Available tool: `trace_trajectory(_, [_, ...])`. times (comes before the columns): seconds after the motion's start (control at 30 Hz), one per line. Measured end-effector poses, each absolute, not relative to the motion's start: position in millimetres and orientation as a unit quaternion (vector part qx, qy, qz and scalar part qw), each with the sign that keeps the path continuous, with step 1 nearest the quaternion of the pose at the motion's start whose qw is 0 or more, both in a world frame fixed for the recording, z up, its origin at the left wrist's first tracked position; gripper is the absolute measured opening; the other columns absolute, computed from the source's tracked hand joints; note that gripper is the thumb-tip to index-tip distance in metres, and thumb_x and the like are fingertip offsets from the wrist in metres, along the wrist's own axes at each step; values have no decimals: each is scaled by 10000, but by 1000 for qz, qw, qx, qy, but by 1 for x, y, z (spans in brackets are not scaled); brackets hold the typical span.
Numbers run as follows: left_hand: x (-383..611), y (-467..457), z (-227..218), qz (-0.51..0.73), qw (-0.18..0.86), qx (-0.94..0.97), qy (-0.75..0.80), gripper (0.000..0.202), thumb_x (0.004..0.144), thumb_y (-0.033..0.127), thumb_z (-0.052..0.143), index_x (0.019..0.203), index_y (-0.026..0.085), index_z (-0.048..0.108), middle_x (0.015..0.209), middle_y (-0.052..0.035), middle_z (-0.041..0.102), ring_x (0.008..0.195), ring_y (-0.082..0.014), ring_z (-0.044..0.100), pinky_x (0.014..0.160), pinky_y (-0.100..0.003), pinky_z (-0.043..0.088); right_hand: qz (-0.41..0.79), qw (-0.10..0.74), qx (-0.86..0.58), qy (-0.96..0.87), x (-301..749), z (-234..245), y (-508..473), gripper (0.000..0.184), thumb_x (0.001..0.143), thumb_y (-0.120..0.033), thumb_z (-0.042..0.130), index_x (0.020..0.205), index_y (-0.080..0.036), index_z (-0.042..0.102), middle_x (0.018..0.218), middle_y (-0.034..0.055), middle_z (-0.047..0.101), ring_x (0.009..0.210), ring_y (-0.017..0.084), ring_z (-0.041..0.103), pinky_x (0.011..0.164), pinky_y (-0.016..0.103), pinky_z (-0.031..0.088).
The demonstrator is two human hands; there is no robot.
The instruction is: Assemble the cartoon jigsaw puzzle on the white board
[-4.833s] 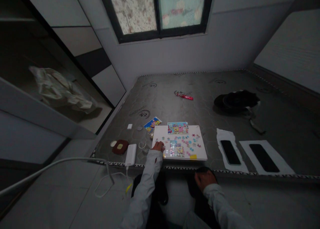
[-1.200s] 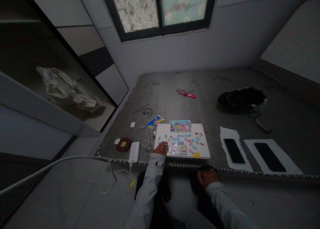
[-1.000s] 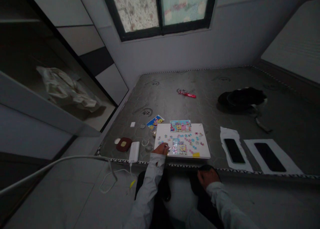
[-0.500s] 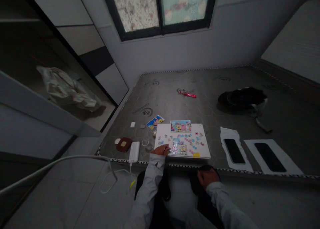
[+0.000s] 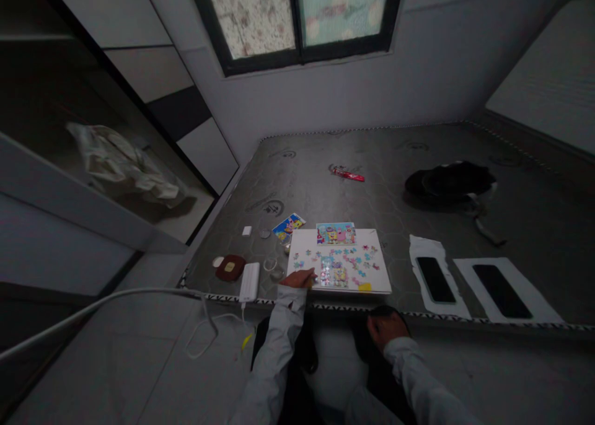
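Observation:
A white board [image 5: 379,276] lies near the front edge of a grey mattress [image 5: 372,196]. Several loose jigsaw pieces [image 5: 356,261] are scattered on it, and a small joined patch of puzzle [image 5: 333,275] sits near its front. My left hand [image 5: 300,279] rests on the board's front-left corner, fingers curled beside the joined patch; what they hold is too small to make out. My right hand [image 5: 383,327] rests below the mattress edge on my dark-clad knee, fingers curled. A colourful reference picture [image 5: 335,233] lies at the board's far edge.
Left of the board lie a second picture card [image 5: 288,227], a white power bank [image 5: 250,281] with cable, and a brown round case [image 5: 230,267]. Two phones [image 5: 434,279] [image 5: 501,290] rest on white paper at right. A black-and-white cat [image 5: 453,180] and red wrapper [image 5: 348,175] lie farther back.
My left hand has slid from the board's left part toward its front-left corner, closer to the joined patch. My right hand has stayed on my knee.

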State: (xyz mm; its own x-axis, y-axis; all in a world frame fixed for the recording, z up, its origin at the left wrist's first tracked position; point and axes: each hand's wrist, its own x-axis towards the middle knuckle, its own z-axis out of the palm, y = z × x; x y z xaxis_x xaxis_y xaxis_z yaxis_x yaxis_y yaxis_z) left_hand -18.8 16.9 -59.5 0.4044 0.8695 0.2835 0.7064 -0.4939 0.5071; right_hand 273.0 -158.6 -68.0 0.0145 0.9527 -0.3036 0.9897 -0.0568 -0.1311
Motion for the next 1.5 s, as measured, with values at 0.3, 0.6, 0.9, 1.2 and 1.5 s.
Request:
trace_trajectory(0.3, [-16,6,-37,259,144,817,496,272,1023,310,555,1186,235,760,1108,-51,778,982,-200,747,878,-309,578,-156,59,712,682,271,-65,-158,511,1040,-326,304,949,-228,798,976,90,782,911,214,704,939,386,364])
trace_trajectory(0.6, [-11,6,-27,241,161,792,538,239,992,305,605,1157,249,769,1139,-35,771,1007,-209,740,904,-310,575,-169,70,707,683,271,-60,-157,541,1051,-334,275,945,-225,794,975,91,781,926,234,709,938,408,373])
trace_trajectory(0.9, [-12,6,-23,233,175,791,537,219,986,290,607,1123,241,771,1121,-22,775,1022,-199,738,930,-294,571,-165,71,712,679,272,-65,-158,536,1052,-335,283,947,-227,797,973,97,781,918,218,706,941,389,362])
trace_trajectory(1.2, [-12,5,-18,230,177,788,542,239,997,304,588,1141,240,769,1131,-31,773,1027,-207,735,913,-301,579,-164,65,712,680,272,-65,-159,542,1046,-333,278,926,-216,792,968,99,781,912,223,707,929,401,359])
trace_trajectory(1.5, [-10,2,-13,246,167,784,545,220,991,281,601,1115,240,778,1107,-32,777,999,-206,739,896,-289,571,-154,67,716,678,272,-67,-159,535,1042,-335,287,934,-215,797,968,102,780,911,238,707,935,413,364])
